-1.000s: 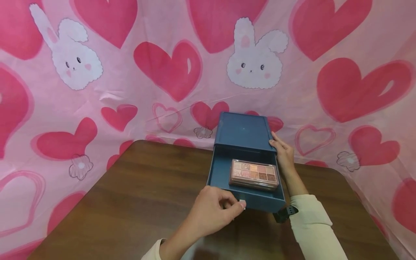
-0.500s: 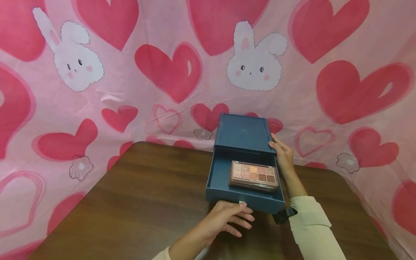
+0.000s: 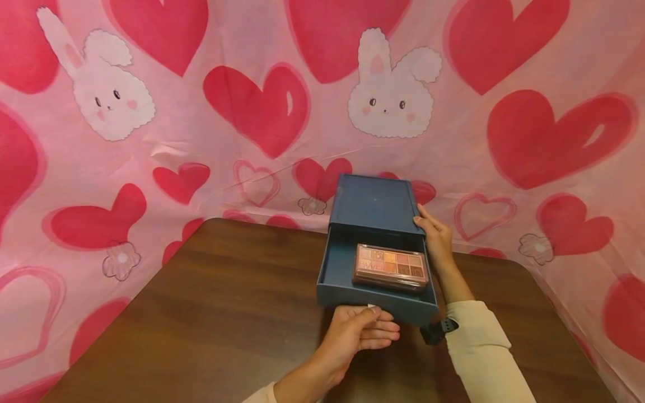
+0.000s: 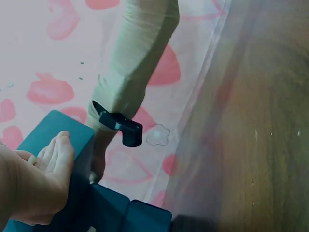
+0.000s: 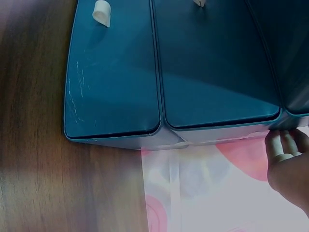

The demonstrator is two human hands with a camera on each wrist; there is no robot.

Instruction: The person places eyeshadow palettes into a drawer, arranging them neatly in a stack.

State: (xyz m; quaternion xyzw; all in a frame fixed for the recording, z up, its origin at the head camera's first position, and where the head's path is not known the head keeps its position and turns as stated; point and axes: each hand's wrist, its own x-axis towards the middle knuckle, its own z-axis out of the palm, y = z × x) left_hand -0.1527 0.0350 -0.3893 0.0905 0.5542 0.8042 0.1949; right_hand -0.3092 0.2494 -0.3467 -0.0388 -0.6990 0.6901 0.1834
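Note:
A blue drawer unit stands near the back edge of the table with its top drawer pulled out. Inside that drawer lies an eyeshadow palette with a clear lid, on top of another flat case. My left hand touches the drawer's front, fingers straight and together, thumb by the small white pull tab. My right hand rests along the unit's right side, its thumb near the front top corner. In the right wrist view its fingers lie against the side wall.
Below the pulled-out drawer are two shut drawers, a middle one and a bottom one, each with a white tab. The brown wooden table extends left. A pink heart-and-rabbit cloth hangs directly behind.
My left hand has let go of the white tab; its curled fingers opened and now lie straight against the drawer front. The right hand has stayed in place, and the drawer remains out.

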